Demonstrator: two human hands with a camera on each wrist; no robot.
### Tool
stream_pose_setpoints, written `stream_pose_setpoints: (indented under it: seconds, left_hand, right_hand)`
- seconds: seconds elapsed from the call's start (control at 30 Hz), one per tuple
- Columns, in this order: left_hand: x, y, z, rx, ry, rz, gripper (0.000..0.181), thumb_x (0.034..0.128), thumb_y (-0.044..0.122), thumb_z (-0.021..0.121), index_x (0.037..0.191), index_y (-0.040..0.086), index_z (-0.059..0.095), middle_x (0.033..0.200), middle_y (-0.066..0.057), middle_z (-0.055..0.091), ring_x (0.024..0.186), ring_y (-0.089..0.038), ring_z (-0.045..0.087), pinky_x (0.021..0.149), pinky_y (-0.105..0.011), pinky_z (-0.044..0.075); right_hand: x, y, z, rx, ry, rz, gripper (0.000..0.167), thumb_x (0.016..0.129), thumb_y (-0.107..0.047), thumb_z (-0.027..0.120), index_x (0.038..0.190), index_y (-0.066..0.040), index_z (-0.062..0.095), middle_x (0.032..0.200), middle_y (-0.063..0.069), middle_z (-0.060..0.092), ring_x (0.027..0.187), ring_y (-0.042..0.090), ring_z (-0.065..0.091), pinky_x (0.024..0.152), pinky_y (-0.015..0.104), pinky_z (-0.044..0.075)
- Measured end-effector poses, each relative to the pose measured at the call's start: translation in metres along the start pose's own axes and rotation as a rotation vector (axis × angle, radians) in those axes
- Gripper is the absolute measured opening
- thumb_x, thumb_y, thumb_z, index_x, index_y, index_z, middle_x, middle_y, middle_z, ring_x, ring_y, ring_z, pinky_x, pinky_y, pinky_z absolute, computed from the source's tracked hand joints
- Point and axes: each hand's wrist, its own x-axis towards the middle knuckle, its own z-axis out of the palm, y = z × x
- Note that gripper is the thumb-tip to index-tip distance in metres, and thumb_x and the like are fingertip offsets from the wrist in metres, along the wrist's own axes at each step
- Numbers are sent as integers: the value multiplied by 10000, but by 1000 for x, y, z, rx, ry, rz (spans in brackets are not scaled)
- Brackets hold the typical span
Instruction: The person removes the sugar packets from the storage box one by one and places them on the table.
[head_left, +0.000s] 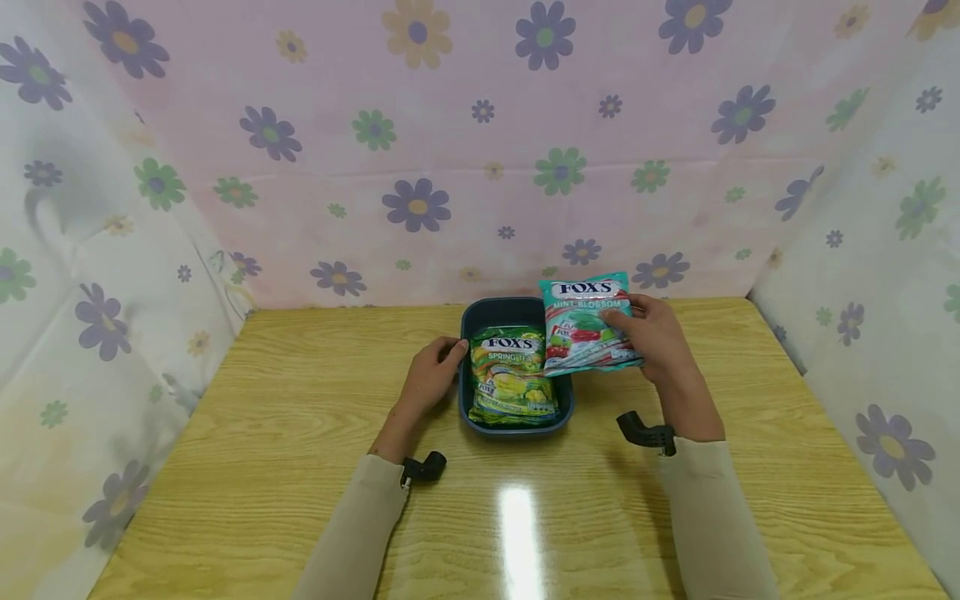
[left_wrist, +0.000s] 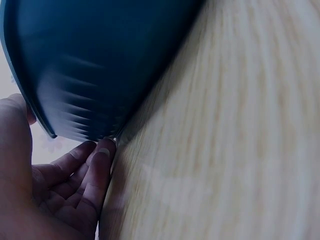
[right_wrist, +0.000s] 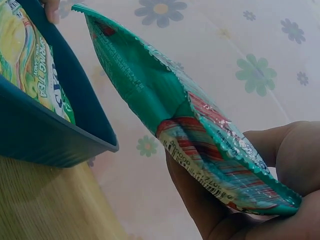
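Note:
My right hand (head_left: 651,335) grips a teal bag of Fox's Mint Blossom candy (head_left: 587,321) by its right edge, thumb on the printed front. The bag is raised by the right rim of a dark blue plastic bin (head_left: 517,432), overlapping it in the head view. In the right wrist view the candy bag (right_wrist: 165,120) shows edge-on, apart from the bin. Inside the bin lies a green bag of Fox's Spring Tea candy (head_left: 513,379), face up. My left hand (head_left: 435,373) holds the bin's left wall, thumb at the rim and fingers against the outside (left_wrist: 97,175).
The bin stands on a wood-grain table (head_left: 315,433), near its back edge. A floral cloth (head_left: 465,150) hangs behind the table, and more cloth lines both sides. Black wrist mounts (head_left: 647,432) sit on both forearms.

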Motion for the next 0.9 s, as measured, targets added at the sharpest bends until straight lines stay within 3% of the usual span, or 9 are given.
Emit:
stream_pose_setpoints:
  seconds: [0.27,0.63,0.77,0.9]
  left_hand:
    - [0,0,0,-20,-3,2,562,1093,544,518,1408,97,649,1276,-120,699,1079,-276,690,929,-462,585]
    - [1,-3,1,-20,0,9,575,1089,563,514,1403,101,653,1263,-111,704,1061,-265,692,916,-458,585]
    - [0,-2,0,-23,-5,10,582,1088,565,517,1410,98,648,1275,-115,701,1070,-270,693,921,-461,586]
    - [0,-1,0,-24,-8,8,579,1090,559,516,1412,95,645,1275,-117,701,1067,-269,693,916,-457,588]
  right_hand:
    - [2,3,-6,17,18,22,703,1072,-285,660,1628,14,352,1367,238,597,796,74,744,719,266,631]
    - [6,11,-14,37,20,28,723,1081,-282,641,1665,-29,298,1436,256,544,781,40,723,708,247,623]
    - [8,14,-18,42,28,35,723,1084,-293,638,1665,-29,299,1398,203,566,794,33,723,719,239,620]
    - [9,16,-21,51,25,36,720,1082,-299,643,1655,-11,315,1252,79,628,797,40,729,721,246,623]
